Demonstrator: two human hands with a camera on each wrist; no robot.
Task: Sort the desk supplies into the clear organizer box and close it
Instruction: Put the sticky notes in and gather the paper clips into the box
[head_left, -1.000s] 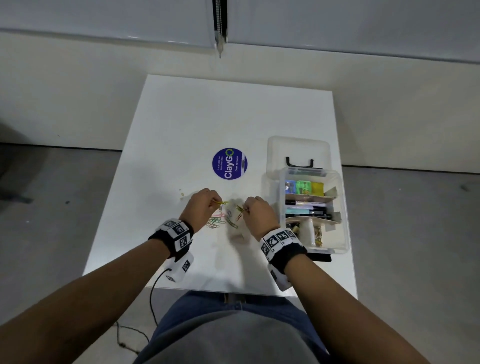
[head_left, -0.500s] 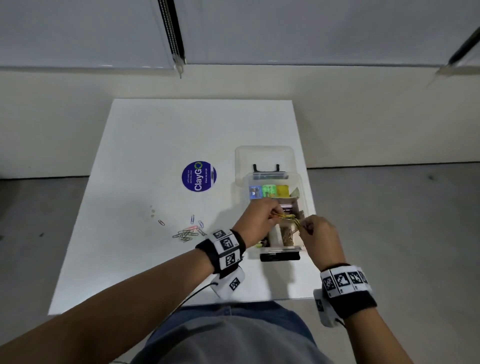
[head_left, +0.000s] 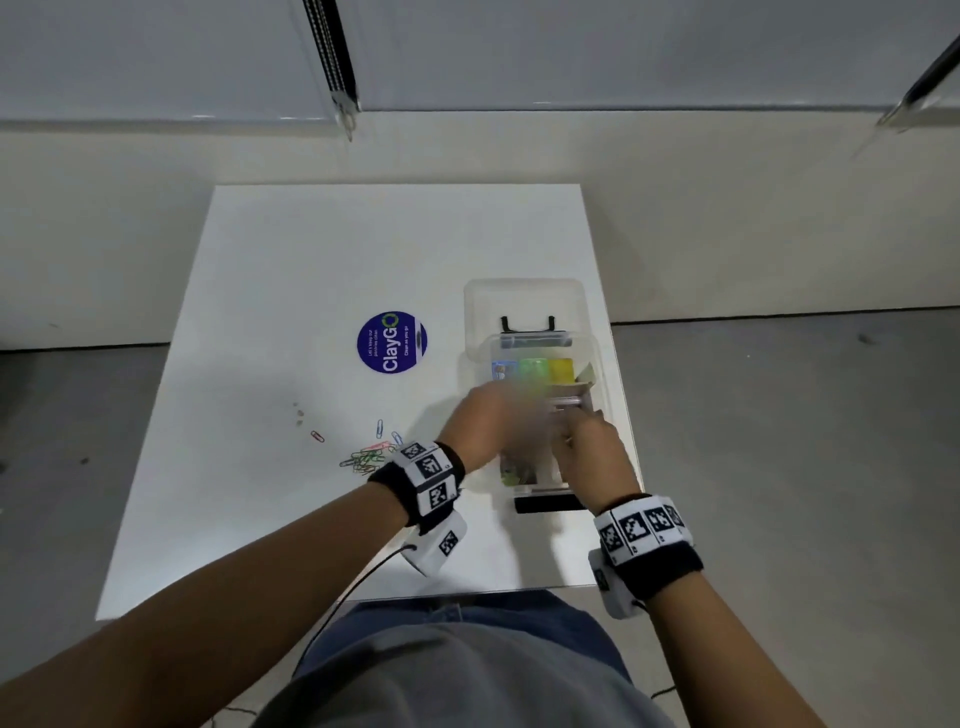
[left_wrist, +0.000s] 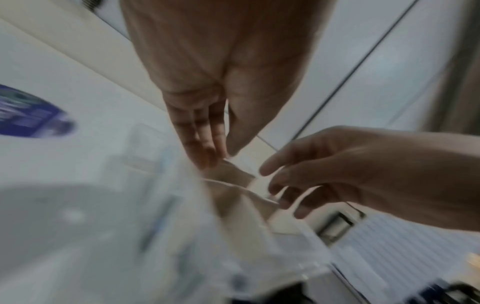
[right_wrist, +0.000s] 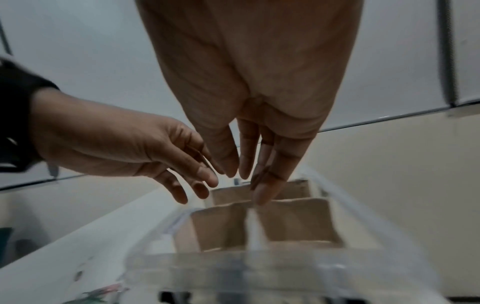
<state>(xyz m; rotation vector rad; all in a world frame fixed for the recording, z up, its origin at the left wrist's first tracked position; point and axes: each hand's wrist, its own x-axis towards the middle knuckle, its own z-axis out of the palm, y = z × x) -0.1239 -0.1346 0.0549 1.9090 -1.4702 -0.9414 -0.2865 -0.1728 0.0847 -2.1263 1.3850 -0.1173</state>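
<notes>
The clear organizer box (head_left: 605, 385) stands open at the table's right edge, its lid (head_left: 524, 300) lying flat beyond it. Brown card dividers (right_wrist: 221, 224) split its inside. Both hands hover over the near compartments. My left hand (head_left: 483, 421) is blurred; the left wrist view shows this hand (left_wrist: 218, 156) with straight fingers and nothing in them. My right hand (head_left: 592, 449) points its fingers (right_wrist: 262, 195) down at a divider, also holding nothing. A pile of coloured paper clips (head_left: 366, 460) lies on the table left of the box.
Coloured sticky notes (head_left: 532, 369) fill the box's far compartment. A black latch (head_left: 545, 504) sits at its near end. A round blue sticker (head_left: 392, 342) marks the table's middle. Loose clips (head_left: 317, 436) and small crumbs (head_left: 299, 413) lie left of the pile.
A second ago both hands pinched clips at the pile; half a second ago they held them over the box. Now the fingers are spread and no clips show in them.
</notes>
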